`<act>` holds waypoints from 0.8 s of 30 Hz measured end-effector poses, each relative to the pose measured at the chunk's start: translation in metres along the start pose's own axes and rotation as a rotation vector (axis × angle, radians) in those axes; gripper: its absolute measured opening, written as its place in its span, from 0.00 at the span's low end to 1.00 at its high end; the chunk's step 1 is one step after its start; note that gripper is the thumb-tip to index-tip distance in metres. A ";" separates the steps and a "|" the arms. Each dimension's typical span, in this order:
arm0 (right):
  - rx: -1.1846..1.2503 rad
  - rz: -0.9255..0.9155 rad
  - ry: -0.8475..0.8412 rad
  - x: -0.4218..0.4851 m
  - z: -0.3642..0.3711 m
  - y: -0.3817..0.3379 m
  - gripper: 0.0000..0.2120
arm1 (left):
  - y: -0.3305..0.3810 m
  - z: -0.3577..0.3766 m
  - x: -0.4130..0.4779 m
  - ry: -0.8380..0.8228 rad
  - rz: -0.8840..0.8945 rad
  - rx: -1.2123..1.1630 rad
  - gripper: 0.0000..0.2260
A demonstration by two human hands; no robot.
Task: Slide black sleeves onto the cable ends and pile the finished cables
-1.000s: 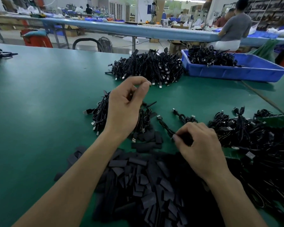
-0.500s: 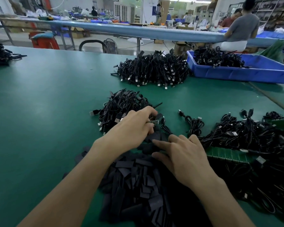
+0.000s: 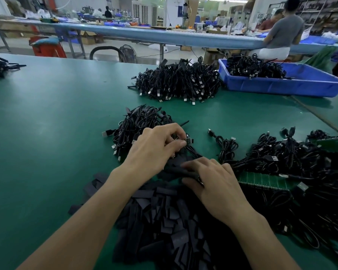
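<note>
The left hand [image 3: 156,148] grip pinched a cable end [image 3: 186,142]; the right hand [image 3: 219,185] grip held a black sleeve [image 3: 180,171] at the sleeve heap [image 3: 164,221]. Sleeve not yet fitted. Many cables [image 3: 291,162] judged outstanding on the worktop [image 3: 47,123].

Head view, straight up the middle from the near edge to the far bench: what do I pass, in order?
Pile of black sleeves → right hand, pinching a sleeve → left hand, pinching a cable end → small cable pile → large cable pile → long blue bench.
</note>
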State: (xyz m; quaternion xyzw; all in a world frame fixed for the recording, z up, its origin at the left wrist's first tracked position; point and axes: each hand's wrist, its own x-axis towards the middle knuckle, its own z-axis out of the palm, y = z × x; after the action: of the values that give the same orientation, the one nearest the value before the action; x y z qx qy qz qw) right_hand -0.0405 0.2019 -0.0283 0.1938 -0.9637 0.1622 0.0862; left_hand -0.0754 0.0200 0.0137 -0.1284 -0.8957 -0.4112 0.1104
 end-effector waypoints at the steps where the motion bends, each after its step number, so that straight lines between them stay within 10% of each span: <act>1: -0.072 -0.018 -0.040 -0.001 0.000 0.000 0.20 | 0.000 0.000 0.000 -0.001 -0.002 0.015 0.01; 24: -0.021 -0.061 -0.025 0.002 0.002 -0.011 0.18 | 0.000 0.005 0.000 -0.039 0.014 0.184 0.13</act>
State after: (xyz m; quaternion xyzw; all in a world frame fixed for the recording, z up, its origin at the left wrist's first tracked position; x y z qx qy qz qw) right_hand -0.0379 0.1910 -0.0264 0.2244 -0.9600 0.1469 0.0809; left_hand -0.0762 0.0238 0.0105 -0.1322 -0.9307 -0.3239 0.1070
